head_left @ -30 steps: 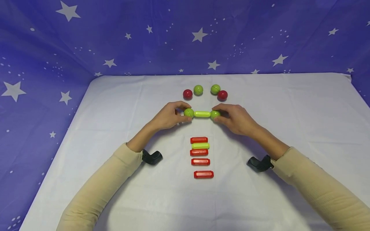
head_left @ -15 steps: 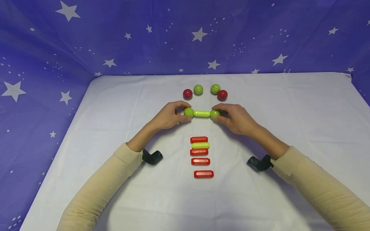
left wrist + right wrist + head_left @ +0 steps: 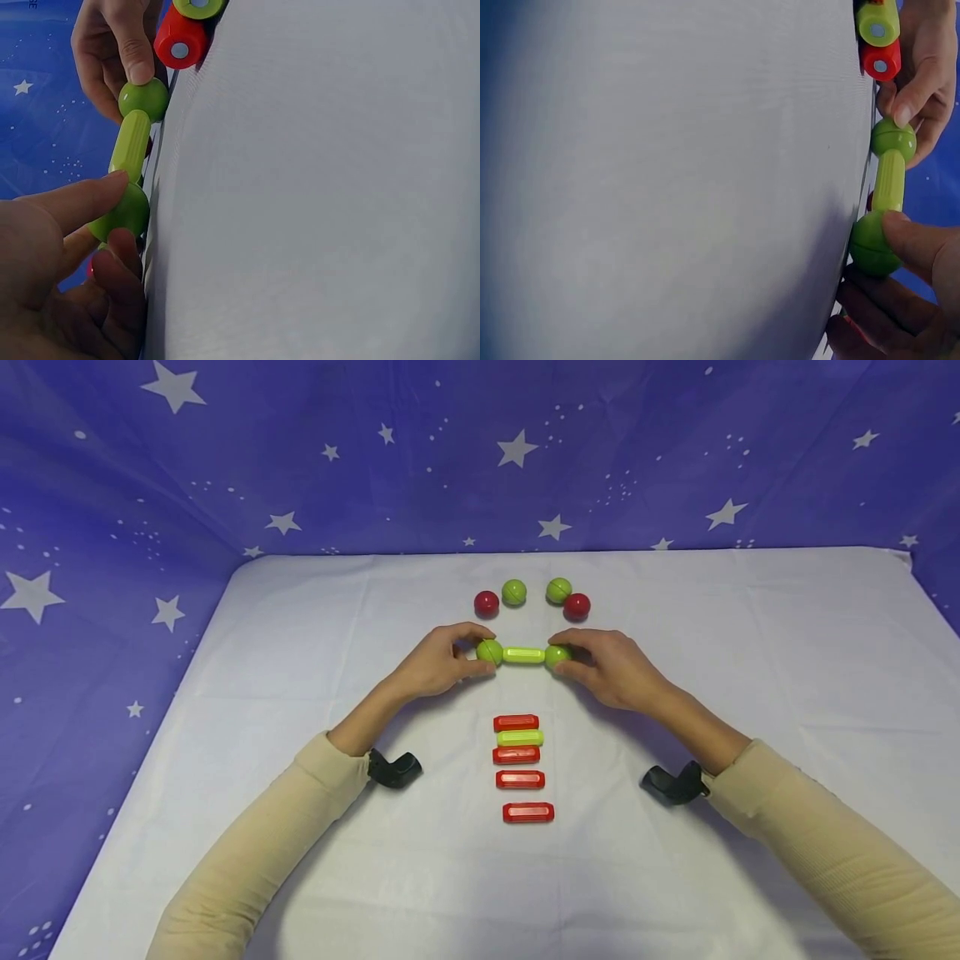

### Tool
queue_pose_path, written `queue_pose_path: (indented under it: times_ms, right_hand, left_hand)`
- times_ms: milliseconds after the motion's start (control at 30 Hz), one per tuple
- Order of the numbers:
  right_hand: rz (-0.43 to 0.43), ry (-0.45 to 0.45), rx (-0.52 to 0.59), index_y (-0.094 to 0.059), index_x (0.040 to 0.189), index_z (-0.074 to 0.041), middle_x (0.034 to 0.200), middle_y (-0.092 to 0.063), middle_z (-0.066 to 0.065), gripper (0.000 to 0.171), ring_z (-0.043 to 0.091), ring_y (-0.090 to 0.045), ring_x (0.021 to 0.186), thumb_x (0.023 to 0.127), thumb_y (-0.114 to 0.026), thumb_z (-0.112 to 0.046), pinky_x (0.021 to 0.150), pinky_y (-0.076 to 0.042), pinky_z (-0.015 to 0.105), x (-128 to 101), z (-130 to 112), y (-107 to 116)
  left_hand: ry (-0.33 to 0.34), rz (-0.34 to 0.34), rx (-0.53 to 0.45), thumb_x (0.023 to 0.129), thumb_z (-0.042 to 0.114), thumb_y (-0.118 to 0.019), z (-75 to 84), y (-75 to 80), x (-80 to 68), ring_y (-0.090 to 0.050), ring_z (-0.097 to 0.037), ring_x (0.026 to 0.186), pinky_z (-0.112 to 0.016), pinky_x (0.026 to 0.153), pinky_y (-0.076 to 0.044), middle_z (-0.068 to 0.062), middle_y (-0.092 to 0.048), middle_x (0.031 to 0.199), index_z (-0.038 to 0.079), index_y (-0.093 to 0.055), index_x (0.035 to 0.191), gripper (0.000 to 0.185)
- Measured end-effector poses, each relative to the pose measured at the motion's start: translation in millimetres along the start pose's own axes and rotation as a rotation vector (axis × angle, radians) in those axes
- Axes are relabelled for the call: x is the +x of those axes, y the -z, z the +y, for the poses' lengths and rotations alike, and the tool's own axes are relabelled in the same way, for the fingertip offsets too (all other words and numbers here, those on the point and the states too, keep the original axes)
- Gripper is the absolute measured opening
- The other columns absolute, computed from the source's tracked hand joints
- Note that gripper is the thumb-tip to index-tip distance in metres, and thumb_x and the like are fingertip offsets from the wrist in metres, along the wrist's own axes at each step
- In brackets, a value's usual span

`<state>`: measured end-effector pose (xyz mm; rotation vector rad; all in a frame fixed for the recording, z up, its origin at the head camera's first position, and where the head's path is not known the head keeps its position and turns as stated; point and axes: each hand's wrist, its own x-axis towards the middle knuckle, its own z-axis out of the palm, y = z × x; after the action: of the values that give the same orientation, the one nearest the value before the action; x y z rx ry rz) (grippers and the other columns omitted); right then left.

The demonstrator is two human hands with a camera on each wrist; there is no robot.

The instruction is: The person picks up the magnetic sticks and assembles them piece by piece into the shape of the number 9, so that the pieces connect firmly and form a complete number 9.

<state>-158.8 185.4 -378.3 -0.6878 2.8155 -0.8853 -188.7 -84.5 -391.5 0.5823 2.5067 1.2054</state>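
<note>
Both wrist views are mostly filled by blurred white cloth, so the toys crowd into a narrow strip at one edge, and the far ends of the rods there are cut off by the frame. In the head view the left hand covers the outer side of the left green ball, pinching it between thumb and curled fingers; the right hand does the same with the right green ball, whose outer half is hidden behind its fingertips. Between the two balls, touching both, lies the yellow-green rod, level on the white tablecloth near the table's middle (the three pieces form one straight bar).

Beyond the bar four loose balls stand in a shallow arc: a red ball, a green ball, a second green ball and a second red ball, well apart from the hands. Nearer the person, a column of rods lies flat: a top red rod, a spare yellow-green rod touching it, then three more red rods, the lowest set slightly apart. No container is in view.
</note>
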Motion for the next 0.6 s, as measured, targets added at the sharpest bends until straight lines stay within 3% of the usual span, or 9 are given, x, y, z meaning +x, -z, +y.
queue_pose_path:
  times_ms: [400, 600]
  right_hand:
    - [0.006, -0.025, -0.014, -0.063, 0.128, -0.002, 0.122, -0.065, 0.015, 0.039, 0.030, -0.059, 0.112, 0.091, -0.071, -0.011, 0.099, -0.041, 0.050, 1.8, -2.4, -0.4]
    - [0.015, -0.010, -0.007, -0.064, 0.127, -0.001, 0.122, -0.065, 0.015, 0.038, 0.031, -0.058, 0.114, 0.091, -0.071, -0.010, 0.100, -0.041, 0.050, 1.6, -2.3, -1.1]
  left_hand:
    - [0.008, 0.007, -0.010, 0.088, 0.019, -0.076, 1.5, 0.6, -1.2, -0.049, -0.021, 0.081, -0.032, 0.074, -0.040, -0.006, -0.062, 0.120, 0.009, -0.063, 0.127, 0.043]
    - [0.013, 0.036, -0.030, 0.087, 0.018, -0.077, 0.6, -0.6, -2.6, -0.049, -0.019, 0.075, -0.030, 0.066, -0.040, -0.007, -0.062, 0.118, 0.008, -0.062, 0.128, 0.046]
